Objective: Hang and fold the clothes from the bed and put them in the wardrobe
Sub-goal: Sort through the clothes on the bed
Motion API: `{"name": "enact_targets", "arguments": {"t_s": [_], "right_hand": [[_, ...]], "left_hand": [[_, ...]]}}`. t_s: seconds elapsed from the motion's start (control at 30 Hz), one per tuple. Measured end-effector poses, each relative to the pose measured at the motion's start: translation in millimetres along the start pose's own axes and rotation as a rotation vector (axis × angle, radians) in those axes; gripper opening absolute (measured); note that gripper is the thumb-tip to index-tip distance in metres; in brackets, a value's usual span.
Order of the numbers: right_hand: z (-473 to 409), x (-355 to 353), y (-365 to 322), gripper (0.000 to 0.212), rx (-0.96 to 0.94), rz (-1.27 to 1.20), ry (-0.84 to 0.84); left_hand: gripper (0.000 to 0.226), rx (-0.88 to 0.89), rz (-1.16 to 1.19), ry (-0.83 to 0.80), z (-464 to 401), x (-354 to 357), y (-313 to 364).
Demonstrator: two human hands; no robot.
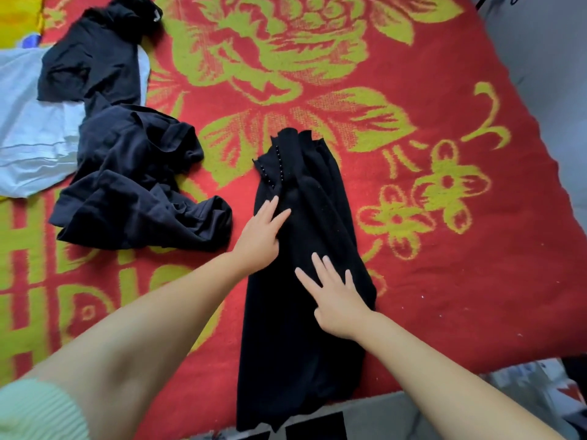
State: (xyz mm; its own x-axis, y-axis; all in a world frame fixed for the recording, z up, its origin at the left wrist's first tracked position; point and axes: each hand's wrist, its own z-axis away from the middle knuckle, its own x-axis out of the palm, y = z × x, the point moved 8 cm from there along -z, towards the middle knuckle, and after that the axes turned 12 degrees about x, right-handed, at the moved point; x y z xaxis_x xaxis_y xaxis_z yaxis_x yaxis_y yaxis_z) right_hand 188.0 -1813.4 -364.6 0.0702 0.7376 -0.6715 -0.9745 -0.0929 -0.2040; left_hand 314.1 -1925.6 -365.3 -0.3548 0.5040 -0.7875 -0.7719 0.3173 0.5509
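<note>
A long black garment (305,341) with a row of small beads near its top lies folded lengthwise on the bed, running from the middle to the near edge. My left hand (260,233) rests flat on its left edge, fingers straight. My right hand (336,300) presses flat on its middle with fingers spread. A crumpled dark navy garment (136,188) lies to the left. Another black garment (92,55) lies at the back left, partly over a white garment (28,144).
The bed is covered by a red blanket (444,281) with yellow-green flowers. Its right edge borders a grey floor (546,74). The near edge drops to the floor, where some printed items (536,395) lie at the lower right.
</note>
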Motion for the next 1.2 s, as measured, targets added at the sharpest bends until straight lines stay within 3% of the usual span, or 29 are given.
{"name": "enact_targets", "arguments": {"t_s": [0.07, 0.17, 0.27, 0.37, 0.5, 0.57, 0.7, 0.73, 0.8, 0.87, 0.97, 1.0, 1.07, 1.13, 1.2], "right_hand": [[24.8, 27.1, -4.9, 0.087, -0.121, 0.153, 0.021], [63.8, 82.0, 4.1, 0.098, -0.218, 0.381, -0.038], [77.7, 124.1, 18.2, 0.103, -0.220, 0.555, -0.072], [59.6, 126.6, 10.7, 0.102, -0.231, 0.618, -0.021], [52.7, 117.3, -1.4, 0.079, -0.269, 0.513, 0.003], [58.1, 103.0, -11.6, 0.068, -0.259, 0.371, -0.042], [49.4, 38.2, -2.2, 0.046, -0.065, -0.315, -0.329], [41.8, 14.5, 4.5, 0.038, -0.028, -0.453, -0.336], [18.6, -28.4, 30.2, 0.033, 0.092, -0.682, -0.246], [-8.2, -57.2, 65.0, 0.040, 0.246, -0.879, -0.038], [-25.5, -73.5, 92.0, 0.053, 0.494, -0.717, 0.360], [-21.0, -77.1, 85.0, 0.056, 0.499, -0.584, 0.507], [-4.5, -79.1, 44.9, 0.061, 0.320, -0.293, 0.750], [9.5, -51.7, -4.4, 0.071, 0.071, -0.029, 0.753], [14.6, -7.1, -25.0, 0.092, -0.036, 0.176, 0.582]], "left_hand": [[0.088, 0.151, -0.213, -0.060, 45.7, 27.7, 5.6], [0.113, 0.324, -0.446, -0.323, 133.0, 86.8, 8.0], [0.106, 0.343, -0.495, -0.642, 195.9, 127.9, 3.8], [0.089, 0.389, -0.525, -0.645, 188.8, 139.7, 14.1], [0.077, 0.550, -0.521, -0.645, 177.6, 145.6, 17.7], [0.065, 0.444, -0.315, -0.651, 174.3, 141.2, 18.1], [0.029, -0.090, 0.457, -0.407, 147.2, 93.9, 5.6], [0.023, -0.217, 0.666, -0.323, 142.2, 81.4, -2.3], [0.018, -0.446, 0.993, -0.135, 133.9, 63.2, -19.4], [0.019, -0.608, 1.117, 0.059, 120.7, 53.1, -38.5], [0.017, -0.626, 0.834, 0.336, 97.1, 37.6, -58.5], [0.022, -0.634, 0.670, 0.375, 94.7, 34.8, -57.6], [0.048, -0.583, 0.291, 0.419, 95.2, 26.7, -43.6], [0.064, -0.293, -0.101, 0.460, 95.8, 20.7, -9.5], [0.080, 0.082, -0.293, 0.310, 96.2, 44.8, 25.8]]}}
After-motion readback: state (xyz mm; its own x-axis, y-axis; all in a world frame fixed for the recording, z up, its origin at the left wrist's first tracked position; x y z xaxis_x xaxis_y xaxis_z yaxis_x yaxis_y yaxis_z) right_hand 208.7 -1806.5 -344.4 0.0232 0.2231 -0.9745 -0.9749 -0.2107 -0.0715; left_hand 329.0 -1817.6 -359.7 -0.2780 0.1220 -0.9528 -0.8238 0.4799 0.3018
